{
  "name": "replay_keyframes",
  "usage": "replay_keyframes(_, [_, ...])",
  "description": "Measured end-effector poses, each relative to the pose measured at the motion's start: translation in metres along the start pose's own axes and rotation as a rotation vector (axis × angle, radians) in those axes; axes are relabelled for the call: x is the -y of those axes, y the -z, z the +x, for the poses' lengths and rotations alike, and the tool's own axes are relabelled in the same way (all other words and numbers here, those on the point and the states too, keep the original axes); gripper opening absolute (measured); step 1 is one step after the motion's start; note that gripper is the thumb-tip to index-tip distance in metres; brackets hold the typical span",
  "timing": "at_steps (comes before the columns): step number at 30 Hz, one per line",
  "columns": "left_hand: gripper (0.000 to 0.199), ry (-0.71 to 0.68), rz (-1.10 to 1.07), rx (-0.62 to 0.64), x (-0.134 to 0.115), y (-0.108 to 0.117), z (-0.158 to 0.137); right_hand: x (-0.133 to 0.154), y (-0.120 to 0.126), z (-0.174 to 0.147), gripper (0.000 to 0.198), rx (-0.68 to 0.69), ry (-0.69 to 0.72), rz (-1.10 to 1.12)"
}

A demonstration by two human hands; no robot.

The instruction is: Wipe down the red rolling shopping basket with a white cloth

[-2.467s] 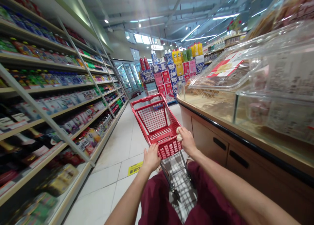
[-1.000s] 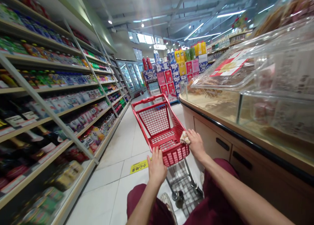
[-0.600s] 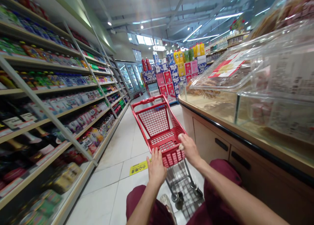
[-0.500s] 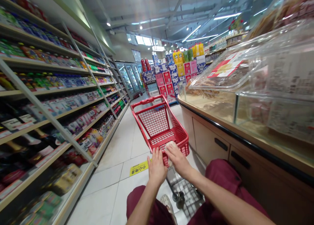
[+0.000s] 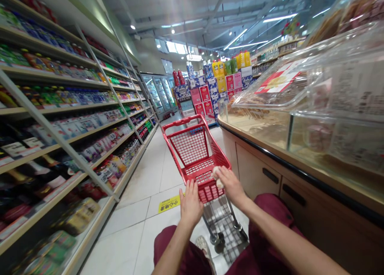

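Note:
A red plastic shopping cart basket [image 5: 210,166] on a grey metal wheeled frame stands right in front of my knees. My left hand [image 5: 192,205] lies at the left of its near rim, fingers stretched out and apart; how firmly it touches is hard to see. At the near right corner, my right hand [image 5: 232,185] has its fingers bent over a crumpled white cloth or tissue [image 5: 220,183], pressed to the rim. Part of the white piece sticks out past the fingertips, and the rest is hidden under the hand.
Shelves of bottles and packs [image 5: 90,121] line the left side. A wooden counter [image 5: 255,167] with glass panels and clear lids stands close on the right. Stacked drink cartons [image 5: 207,95] are ahead. A yellow floor sticker [image 5: 169,204] is on the white tiles.
My right hand has slid right along the near rim with the white cloth, away from my left hand. My left hand has barely moved.

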State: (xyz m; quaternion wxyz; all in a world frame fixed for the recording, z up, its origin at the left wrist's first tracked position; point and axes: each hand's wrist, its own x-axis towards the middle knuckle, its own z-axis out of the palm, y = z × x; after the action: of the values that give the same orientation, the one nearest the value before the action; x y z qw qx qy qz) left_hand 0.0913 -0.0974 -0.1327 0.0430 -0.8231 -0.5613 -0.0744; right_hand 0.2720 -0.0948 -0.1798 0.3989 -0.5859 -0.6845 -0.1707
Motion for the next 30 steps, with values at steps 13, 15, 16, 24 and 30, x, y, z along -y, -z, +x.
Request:
replay_keyframes(13, [0.075, -0.058, -0.407, 0.165, 0.028, 0.028, 0.019, 0.062, -0.035, -0.046, 0.038, 0.107, 0.288, 0.158])
replay_keyframes(15, [0.073, -0.041, -0.397, 0.173, 0.029, 0.028, 0.019, 0.051, -0.032, -0.055, 0.039, 0.146, 0.251, 0.143])
replay_keyframes(16, [0.072, -0.035, -0.392, 0.169, 0.029, 0.028, 0.019, 0.046, -0.028, -0.055, 0.041, 0.150, 0.232, 0.139])
replay_keyframes(24, [0.063, -0.018, -0.315, 0.109, 0.017, 0.024, 0.015, 0.037, -0.012, -0.034, 0.039, 0.028, 0.279, 0.124])
replay_keyframes(30, [0.055, -0.035, -0.143, 0.042, 0.008, 0.022, 0.012, 0.017, 0.003, -0.042, 0.045, -0.050, 0.206, 0.131])
